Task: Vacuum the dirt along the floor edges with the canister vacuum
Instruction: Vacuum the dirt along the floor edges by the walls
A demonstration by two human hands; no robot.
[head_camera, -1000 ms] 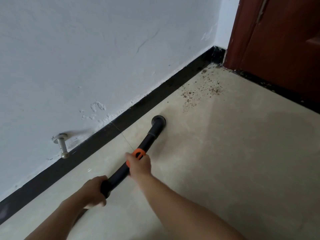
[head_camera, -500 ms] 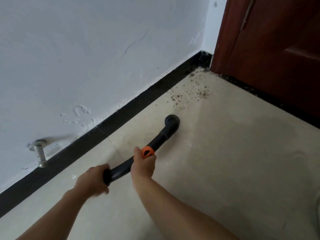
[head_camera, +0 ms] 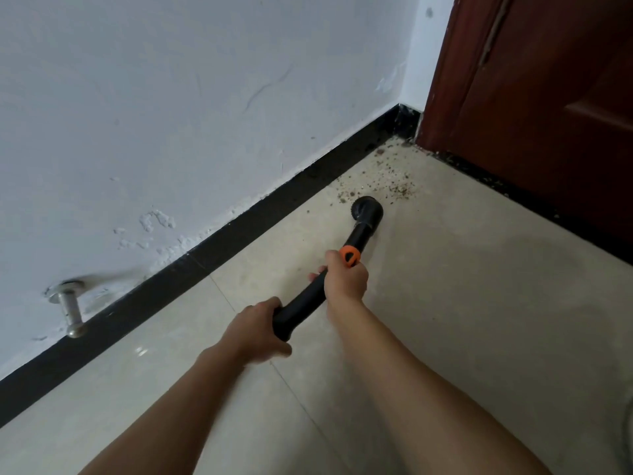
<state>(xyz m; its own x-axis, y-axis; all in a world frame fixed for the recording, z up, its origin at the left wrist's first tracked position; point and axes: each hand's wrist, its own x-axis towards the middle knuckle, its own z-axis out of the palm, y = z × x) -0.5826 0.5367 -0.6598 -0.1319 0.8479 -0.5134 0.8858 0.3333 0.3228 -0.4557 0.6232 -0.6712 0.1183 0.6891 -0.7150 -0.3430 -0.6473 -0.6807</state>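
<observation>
Across the upper left, a white plastered wall (head_camera: 171, 97) fills the view, cracked and flaking low down, and it meets a pale tiled floor (head_camera: 479, 320) that takes up the lower right. Along their join runs a black skirting board (head_camera: 212, 245), reaching back to a corner where a dark red-brown door (head_camera: 548, 97) stands at the upper right. Two bare forearms come in from the bottom edge. Between the hands lies the black vacuum wand (head_camera: 301, 303), curved and slanting from lower left up toward the corner. The left hand (head_camera: 255, 334) is clenched around the wand's near end, fingers curled under it and thumb over the top, so the tube emerges from the fist toward the right. The right hand (head_camera: 346, 281) grips the wand further along, fingers wrapped over it from above; their tips show on the far side of the tube. Just beyond that hand's knuckles an orange collar (head_camera: 350, 255) rings the tube. Past the collar the wand ends in a round black nozzle (head_camera: 367, 210) resting on the floor, well ahead of both hands and near the skirting. Dark specks of dirt (head_camera: 383, 183) lie scattered just beyond the nozzle, thickening toward the corner. Low on the wall at the left, a small metal door stopper (head_camera: 70, 311) juts out.
</observation>
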